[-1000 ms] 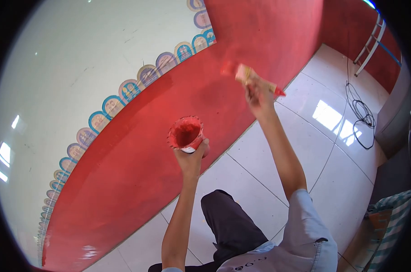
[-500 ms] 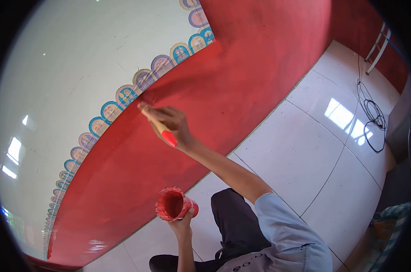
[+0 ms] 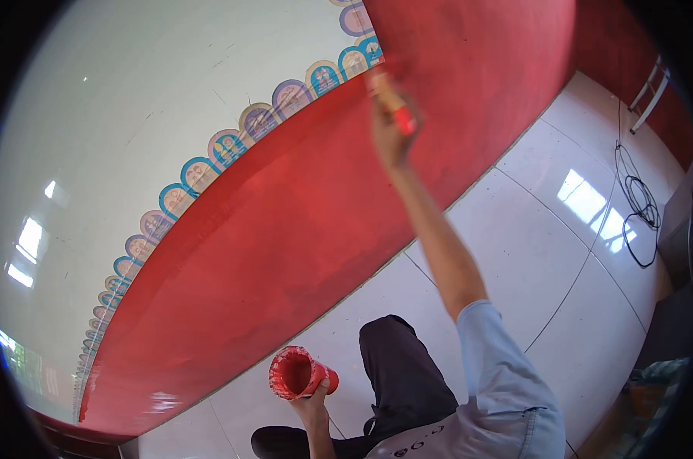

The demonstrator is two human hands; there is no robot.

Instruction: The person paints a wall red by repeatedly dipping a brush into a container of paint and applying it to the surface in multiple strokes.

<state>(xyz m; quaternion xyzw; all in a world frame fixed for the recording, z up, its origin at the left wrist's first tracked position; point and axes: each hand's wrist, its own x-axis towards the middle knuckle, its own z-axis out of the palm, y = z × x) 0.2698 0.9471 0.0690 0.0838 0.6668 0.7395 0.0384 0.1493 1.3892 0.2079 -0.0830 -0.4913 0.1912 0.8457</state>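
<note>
My right hand is closed around a paintbrush with a wooden handle and a red end. Motion blurs the hand, and the bristles touch or nearly touch the red wall near the corner of the sticker border. In my left hand is a red paint-coated cup, tilted with its mouth toward the wall. Wet red paint coats the cup's inside and ragged rim. A row of rounded blue, purple and tan stickers runs along the edge between the red and the white wall.
White floor tiles lie beside the wall, reflecting window light. A coiled black cable rests on the floor at the right, below the legs of a ladder-like metal frame. My bent knee is beside the cup.
My right hand has swept the brush up and right along the sticker border, from its middle to near the corner. The left hand still holds the cup, slightly lower in view.
</note>
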